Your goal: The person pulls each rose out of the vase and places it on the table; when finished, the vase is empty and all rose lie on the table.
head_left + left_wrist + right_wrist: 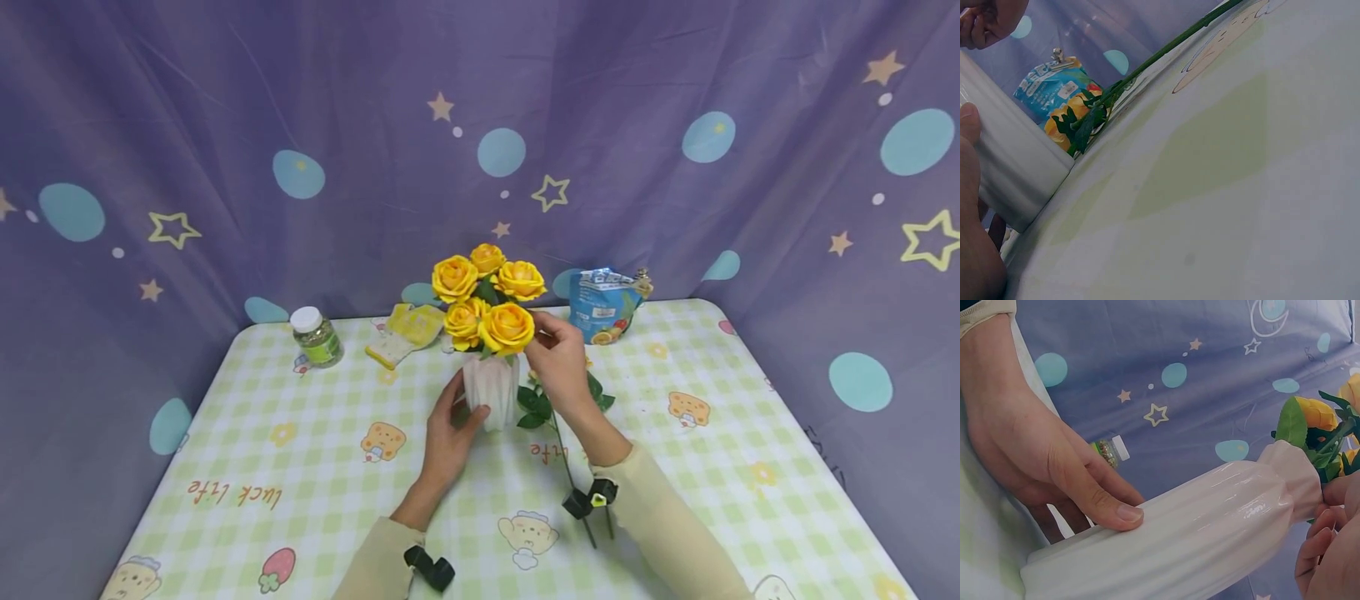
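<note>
A white fluted vase (pixel 491 400) stands upright on the checked tablecloth, holding a bunch of yellow roses (pixel 507 329) with green leaves. My left hand (pixel 448 433) holds its lower body, thumb across the near side and fingers behind. At the vase's mouth, my right hand (pixel 561 360) has its fingertips closed in a pinch beside the lowest roses; in the right wrist view, these fingers (pixel 1319 547) meet right by the rim, around a rose's stem that they mostly hide. Under the right forearm, more roses lie on the table, showing leaves (pixel 534 406) and long green stems (pixel 1166 50).
A white-lidded jar (pixel 318 340) stands at the back left. Between it and the vase lies a yellow and white glove (pixel 408 329). At the back right is a blue pouch (pixel 600 304) with a metal clip (pixel 1057 55). A purple curtain (pixel 360 100) hangs behind the table.
</note>
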Tool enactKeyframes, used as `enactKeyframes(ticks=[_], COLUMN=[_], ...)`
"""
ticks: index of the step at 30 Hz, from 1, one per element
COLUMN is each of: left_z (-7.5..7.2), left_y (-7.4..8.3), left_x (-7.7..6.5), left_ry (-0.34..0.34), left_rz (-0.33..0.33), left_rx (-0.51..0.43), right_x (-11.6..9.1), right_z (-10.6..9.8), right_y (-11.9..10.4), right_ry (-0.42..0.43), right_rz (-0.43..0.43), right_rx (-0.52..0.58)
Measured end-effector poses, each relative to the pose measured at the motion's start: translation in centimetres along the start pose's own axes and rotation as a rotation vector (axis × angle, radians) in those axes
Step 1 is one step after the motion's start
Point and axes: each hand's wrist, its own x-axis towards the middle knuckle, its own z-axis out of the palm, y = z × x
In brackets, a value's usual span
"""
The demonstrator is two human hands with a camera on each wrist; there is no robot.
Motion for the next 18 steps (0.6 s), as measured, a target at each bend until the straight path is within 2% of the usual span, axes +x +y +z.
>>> enactKeyframes(ticks=[8, 18], left_z=[0.04, 0.02], left_y=[0.07, 0.02], left_x=[-0.06, -0.06], left_ry=[0.005, -0.001], left_rz=[-0.003, 0.005], left_rx=[0.006, 0.0], right_x=[0.3, 0.7], right_z=[0.04, -0.2], right_y=[-0.17, -0.08], right_ry=[0.014, 0.024], right_rz=[-0.001, -0.065], right_rx=[-0.049, -0.075])
